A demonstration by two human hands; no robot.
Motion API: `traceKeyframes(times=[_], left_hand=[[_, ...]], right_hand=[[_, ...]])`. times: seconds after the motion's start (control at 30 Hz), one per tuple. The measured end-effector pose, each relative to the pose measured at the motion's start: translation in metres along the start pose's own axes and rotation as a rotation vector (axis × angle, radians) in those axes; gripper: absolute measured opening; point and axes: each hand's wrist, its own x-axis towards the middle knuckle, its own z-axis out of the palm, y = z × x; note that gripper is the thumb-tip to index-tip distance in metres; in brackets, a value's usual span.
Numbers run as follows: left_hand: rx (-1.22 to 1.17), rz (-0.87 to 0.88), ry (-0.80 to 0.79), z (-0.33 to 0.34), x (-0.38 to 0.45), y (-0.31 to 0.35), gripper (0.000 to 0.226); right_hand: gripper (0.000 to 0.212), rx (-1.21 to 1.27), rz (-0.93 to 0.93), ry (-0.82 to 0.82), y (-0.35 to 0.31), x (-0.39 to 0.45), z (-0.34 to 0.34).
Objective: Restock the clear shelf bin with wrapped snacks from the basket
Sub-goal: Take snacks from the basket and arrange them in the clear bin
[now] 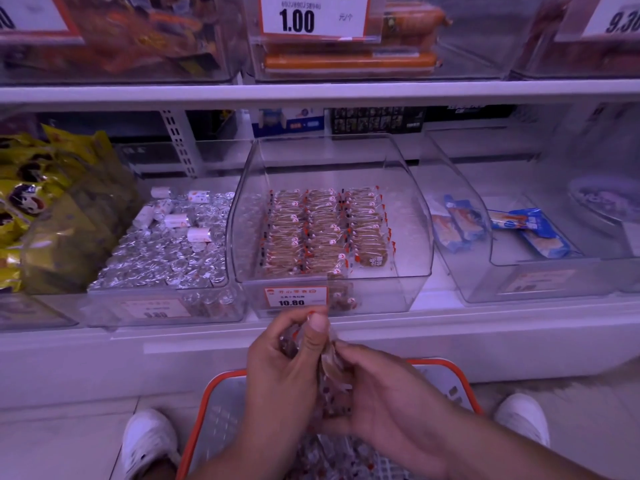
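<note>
We face a shop shelf; the clear bin just beyond our grip already holds three neat rows. Our left hand and right hand clasp a stack of wrapped snacks above the basket, where more remain.

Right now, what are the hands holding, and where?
Both hands hold a stack of snacks: the left hand pinches its top end, the right hand grips its lower side.
</note>
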Motion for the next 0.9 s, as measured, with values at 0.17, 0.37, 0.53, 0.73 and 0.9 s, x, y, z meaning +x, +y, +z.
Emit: traceKeyframes(times=[0.17, 0.37, 0.53, 0.73, 0.9], left_hand=[[-0.025, 0.002, -0.062, 0.007, 0.0, 0.008, 0.04], [-0.123, 0.027, -0.074, 0.007, 0.0, 0.011, 0.039], [-0.04, 0.146, -0.034, 0.008, -0.006, 0.017, 0.04], [-0.032, 0.143, -0.109, 0.002, -0.001, 0.023, 0.055], [0.021, 0.05, -0.235, -0.006, 0.013, 0.022, 0.078]], right_hand=[[0.05, 0.136, -0.05, -0.068, -0.012, -0.003, -0.002], [0.037, 0.079, -0.13, -0.137, -0.024, -0.008, -0.006], [0.039, 0.054, -0.119, -0.194, -0.023, -0.01, -0.003], [0.039, -0.117, -0.163, -0.142, -0.031, -0.012, -0.006], [0.035, -0.548, -0.465, 0.189, -0.032, -0.01, -0.005]])
